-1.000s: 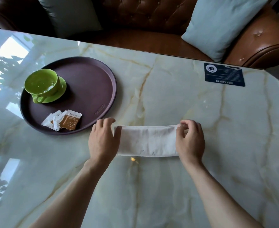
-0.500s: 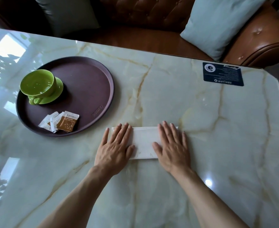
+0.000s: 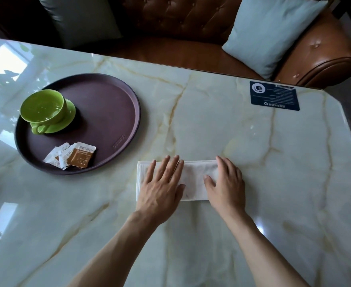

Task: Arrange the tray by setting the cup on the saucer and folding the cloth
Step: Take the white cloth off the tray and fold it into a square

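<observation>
Left hand and right hand lie flat, fingers spread, pressing the folded white cloth on the marble table. The green cup sits on its saucer in the round tray; sachets lie beside it.

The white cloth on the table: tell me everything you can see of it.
The white cloth is a thin fabric folded into a flat, layered rectangle, with stacked edges showing at its left end. It lies long side across the marble table, just right of the round tray and not touching it. The left hand presses flat on its left part and the right hand on its right end, fingers spread, palms down. Faint creases or marks show in the bare middle strip.
</observation>
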